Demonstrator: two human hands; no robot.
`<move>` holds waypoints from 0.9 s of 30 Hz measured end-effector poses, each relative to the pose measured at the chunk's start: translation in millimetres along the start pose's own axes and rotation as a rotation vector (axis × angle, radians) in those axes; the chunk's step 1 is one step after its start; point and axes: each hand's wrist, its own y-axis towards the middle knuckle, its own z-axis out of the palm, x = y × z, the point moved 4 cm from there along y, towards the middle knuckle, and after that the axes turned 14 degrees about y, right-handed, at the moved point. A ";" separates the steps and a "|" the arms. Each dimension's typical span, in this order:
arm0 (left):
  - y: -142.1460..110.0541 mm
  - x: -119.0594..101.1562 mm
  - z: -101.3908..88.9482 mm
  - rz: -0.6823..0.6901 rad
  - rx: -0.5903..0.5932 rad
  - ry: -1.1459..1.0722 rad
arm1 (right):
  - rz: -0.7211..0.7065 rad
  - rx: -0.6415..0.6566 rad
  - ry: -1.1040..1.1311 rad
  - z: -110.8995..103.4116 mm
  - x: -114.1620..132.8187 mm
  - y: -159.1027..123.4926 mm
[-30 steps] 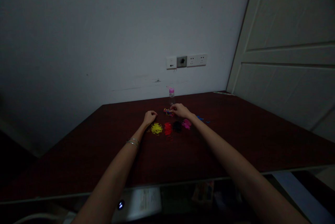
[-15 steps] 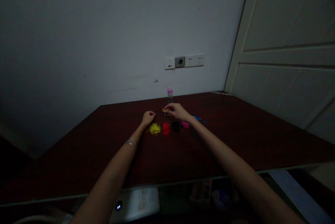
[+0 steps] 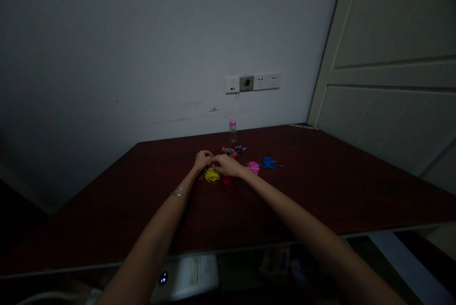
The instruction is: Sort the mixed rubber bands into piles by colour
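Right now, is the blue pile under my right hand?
No, the blue pile lies uncovered, to the right of your right hand.

Left hand (image 3: 204,158) and right hand (image 3: 225,165), fingertips close together, just beyond a yellow pile (image 3: 212,176); right of that pile, a pink pile (image 3: 253,167) and blue pile (image 3: 268,163); farther behind it, a bottle (image 3: 232,132).

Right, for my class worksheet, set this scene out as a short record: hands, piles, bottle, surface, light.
Left hand: left hand just behind the yellow pile; grip unclear
Right hand: right hand reaching in, fingertips close to the left hand's; anything held is too small to tell
Single-colour piles: yellow; red pile, partly hidden; pink pile; blue pile
Mixed pile: multicoloured pile, behind the right hand
Bottle: clear bottle, pink top, upright
Surface: dark red-brown table
Light: dim
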 end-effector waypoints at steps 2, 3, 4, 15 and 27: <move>-0.2 0.4 0.2 -0.003 0.004 0.002 | -0.019 0.008 -0.010 2.5 1.0 0.4; -0.3 0.5 0.3 -0.001 0.004 0.005 | -0.026 0.004 -0.008 2.4 1.2 0.2; -0.3 0.5 0.4 0.000 0.002 0.008 | -0.029 0.001 -0.004 1.6 1.1 -0.1; 9.2 8.3 7.6 0.002 -0.005 0.083 | 0.035 -0.220 0.107 -67.2 -48.0 -33.1; 9.9 7.2 7.7 -0.009 0.004 0.068 | 0.383 -0.723 0.004 -165.2 -154.5 -143.6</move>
